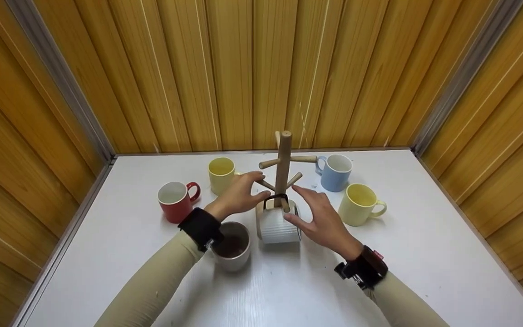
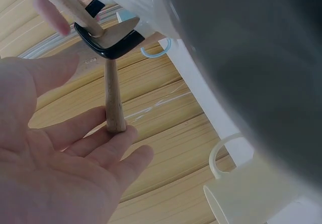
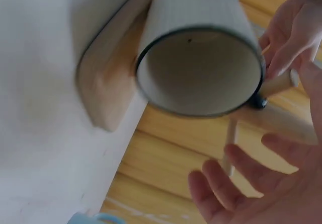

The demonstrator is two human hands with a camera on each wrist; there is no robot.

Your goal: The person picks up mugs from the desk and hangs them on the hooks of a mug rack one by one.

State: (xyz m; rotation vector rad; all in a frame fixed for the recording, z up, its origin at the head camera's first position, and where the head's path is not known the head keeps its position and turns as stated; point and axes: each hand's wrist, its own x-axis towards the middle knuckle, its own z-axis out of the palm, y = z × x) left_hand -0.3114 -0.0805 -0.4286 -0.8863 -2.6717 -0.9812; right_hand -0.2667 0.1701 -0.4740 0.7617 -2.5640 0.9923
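A white ribbed mug (image 1: 279, 229) with a black handle (image 2: 108, 53) hangs sideways by that handle on a low front peg of a wooden mug tree (image 1: 283, 168). In the right wrist view its dark-rimmed mouth faces the camera. My left hand (image 1: 241, 193) is at the tree's left side, fingers extended, the fingertips against another peg (image 2: 114, 98). On the other side, my right hand (image 1: 323, 222) is spread beside the hanging mug, thumb near its upper edge and fingers loosely bent, holding nothing.
A whitish mug (image 1: 233, 261) stands under my left wrist. To the left are a red mug (image 1: 175, 209) and a yellow mug (image 1: 219, 181). A blue mug (image 1: 335, 177) and another yellow mug (image 1: 352, 213) stand right. Wood-patterned walls (image 1: 229, 77) enclose the white table (image 1: 425, 227).
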